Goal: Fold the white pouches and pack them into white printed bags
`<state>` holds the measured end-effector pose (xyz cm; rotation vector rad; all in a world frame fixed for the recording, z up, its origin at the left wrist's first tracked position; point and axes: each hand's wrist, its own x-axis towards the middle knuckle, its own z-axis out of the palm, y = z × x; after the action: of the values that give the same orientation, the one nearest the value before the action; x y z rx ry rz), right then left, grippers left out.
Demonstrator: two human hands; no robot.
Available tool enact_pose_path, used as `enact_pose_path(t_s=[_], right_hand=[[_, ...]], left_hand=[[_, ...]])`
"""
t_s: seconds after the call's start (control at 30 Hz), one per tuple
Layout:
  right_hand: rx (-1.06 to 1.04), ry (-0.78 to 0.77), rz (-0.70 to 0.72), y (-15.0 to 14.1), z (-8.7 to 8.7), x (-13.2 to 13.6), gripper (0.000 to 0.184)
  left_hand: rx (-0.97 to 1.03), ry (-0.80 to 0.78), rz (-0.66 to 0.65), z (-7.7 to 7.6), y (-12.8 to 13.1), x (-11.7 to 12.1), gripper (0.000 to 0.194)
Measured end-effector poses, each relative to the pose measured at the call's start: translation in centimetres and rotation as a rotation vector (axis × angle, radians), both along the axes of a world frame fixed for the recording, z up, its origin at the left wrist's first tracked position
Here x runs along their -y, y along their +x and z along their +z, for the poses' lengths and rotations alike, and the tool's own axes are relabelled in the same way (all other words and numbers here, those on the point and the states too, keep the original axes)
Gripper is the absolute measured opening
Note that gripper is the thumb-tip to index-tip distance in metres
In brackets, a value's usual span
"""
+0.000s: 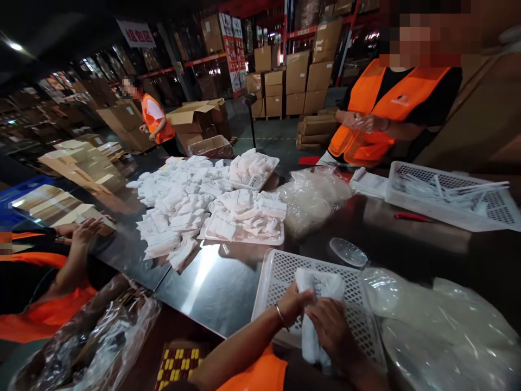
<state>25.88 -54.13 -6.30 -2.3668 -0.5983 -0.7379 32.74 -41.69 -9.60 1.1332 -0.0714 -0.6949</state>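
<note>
A white soft packet (321, 280) with some dark print lies between my two hands, above a white perforated plastic basket (264, 279). My left hand (296, 303), with a bangle on its wrist, grips the packet's left side with the thumb on top. Fingers of my right hand (330, 325) are bent over the packet's middle and close on it. The packet's lower end hangs below my hands toward my body. What is inside the packet cannot be seen.
A heap of white packets (175, 201) and a filled white tray (244, 220) lie farther back. Clear plastic bags (448, 331) are at right, beyond them a white basket (448, 209) and a red-handled tool (411, 216). Co-workers in orange vests stand left and across the table.
</note>
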Motion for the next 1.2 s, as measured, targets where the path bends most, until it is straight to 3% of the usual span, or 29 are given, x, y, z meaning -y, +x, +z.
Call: enact_pose_path(t_s=[0.1, 0.2, 0.33, 0.5, 0.63, 0.77, 0.93, 1.1, 1.2], right_hand=[[0.075, -0.020, -0.139, 0.2, 0.4, 0.0, 0.016], [0.018, 0.036, -0.327, 1.2, 1.3, 1.9, 0.031], [-0.296, 0.241, -0.148, 2.0, 2.2, 4.0, 0.035], [-0.427, 0.389, -0.318, 1.7, 2.9, 3.6, 0.036], [-0.455, 0.440, -0.449, 1.2, 1.4, 3.2, 0.042], [-0.639, 0.445, -0.423, 0.6, -1.0, 3.5, 0.057], [-0.617, 0.424, -0.418, 0.6, -1.4, 3.9, 0.054], [-0.617, 0.646, -0.550, 0.7, -1.8, 4.4, 0.047], [-0.662, 0.854, -0.555, 0.6, -2.8, 4.5, 0.046]], left_hand=[[0.060, 0.005, 0.106, -0.6, -1.0, 0.4, 0.066], [0.074, -0.053, 0.070, -0.4, -1.4, -0.2, 0.064], [0.091, -0.100, 0.047, 0.9, -1.7, -0.8, 0.065], [0.107, -0.085, -0.004, 1.4, -2.0, -1.0, 0.068], [0.046, -0.147, 0.074, 0.8, -2.4, -0.8, 0.069], [-0.053, -0.139, 0.199, -0.3, -2.7, -0.8, 0.066], [-0.066, -0.121, 0.085, -0.5, -2.7, -1.7, 0.066], [-0.057, -0.157, 0.020, 0.7, -2.7, -2.2, 0.071], [-0.062, -0.198, 0.005, 1.0, -3.0, -2.0, 0.069]])
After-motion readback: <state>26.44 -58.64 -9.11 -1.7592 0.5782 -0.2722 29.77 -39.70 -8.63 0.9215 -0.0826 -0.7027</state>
